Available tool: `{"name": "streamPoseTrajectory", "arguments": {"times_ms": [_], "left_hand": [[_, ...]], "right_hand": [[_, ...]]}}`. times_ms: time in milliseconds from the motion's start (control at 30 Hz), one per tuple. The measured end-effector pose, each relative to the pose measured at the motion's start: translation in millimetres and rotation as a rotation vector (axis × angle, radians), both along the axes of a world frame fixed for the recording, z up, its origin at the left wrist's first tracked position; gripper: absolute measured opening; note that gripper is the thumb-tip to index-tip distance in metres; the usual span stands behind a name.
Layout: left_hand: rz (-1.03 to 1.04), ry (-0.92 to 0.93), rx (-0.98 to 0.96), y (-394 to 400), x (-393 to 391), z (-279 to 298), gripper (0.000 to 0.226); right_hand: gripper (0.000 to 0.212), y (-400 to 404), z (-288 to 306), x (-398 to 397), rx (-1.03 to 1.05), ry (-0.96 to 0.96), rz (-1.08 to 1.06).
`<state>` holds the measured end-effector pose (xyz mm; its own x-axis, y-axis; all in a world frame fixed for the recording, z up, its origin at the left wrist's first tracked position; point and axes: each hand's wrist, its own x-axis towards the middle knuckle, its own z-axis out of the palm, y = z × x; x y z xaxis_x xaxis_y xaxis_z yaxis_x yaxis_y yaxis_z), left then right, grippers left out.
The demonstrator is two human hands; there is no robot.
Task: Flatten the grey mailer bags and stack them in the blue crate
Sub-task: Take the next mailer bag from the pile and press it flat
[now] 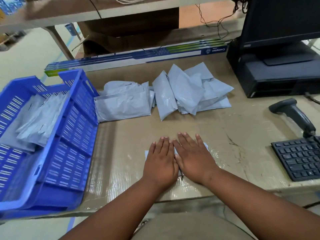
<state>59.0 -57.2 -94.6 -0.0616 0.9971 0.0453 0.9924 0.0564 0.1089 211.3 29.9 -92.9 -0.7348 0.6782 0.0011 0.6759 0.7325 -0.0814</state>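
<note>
Head view showed a cardboard-covered bench (pixel 173 125) crowded along its edges: a black computer monitor (pixel 280 23) on a black desktop case (pixel 277 75) at the far right, a dark handheld barcode scanner (pixel 294 113) and a black keyboard (pixel 299 158) nearer the right edge, and a long blue-and-white printed carton (pixel 135 58) lying across the back. A loose heap of crumpled grey plastic mailer bags (pixel 174 94) sat mid-bench, with nothing between it and the hands. At the left stood the blue slotted plastic crate (pixel 76 129), with several flattened grey mailers (pixel 38 122) lying inside it. One small grey mailer bag (pixel 207 147) lay flat near the front edge, almost wholly covered, its long axis running left to right. The left hand (pixel 160 161) and right hand (pixel 194 156) lay side by side, touching, fingers straight and pointing away, palms pressing down on that bag.
</note>
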Motion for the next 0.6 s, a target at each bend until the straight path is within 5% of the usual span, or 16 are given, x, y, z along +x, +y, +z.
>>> {"name": "streamPoseTrajectory", "arguments": {"times_ms": [600], "left_hand": [[-0.032,0.017,-0.019,12,-5,4,0.07]], "right_hand": [[0.067,6,2,3,-0.09,0.039,-0.015]]}}
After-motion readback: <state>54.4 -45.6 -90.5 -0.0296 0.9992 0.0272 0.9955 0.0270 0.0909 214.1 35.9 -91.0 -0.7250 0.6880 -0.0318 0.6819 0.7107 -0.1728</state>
